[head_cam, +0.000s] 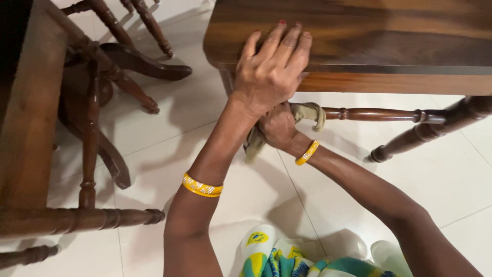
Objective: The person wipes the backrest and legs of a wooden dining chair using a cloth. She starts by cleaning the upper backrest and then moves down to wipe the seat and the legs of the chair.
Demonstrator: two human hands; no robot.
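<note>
White tile floor (205, 133), dark wooden furniture all around. My left hand (269, 72) lies flat on the corner of the wooden bench seat (369, 36), fingers spread, gripping nothing. My right hand (277, 128) sits under it, fist clamped on a beige cloth (310, 112) against the turned stretcher rail (379, 114). Rail's long axis runs left-right, nearly level, out to the bench leg (425, 131). Cloth ends hang out either side of my fist. Wooden chair (97, 77) stands at left.
</note>
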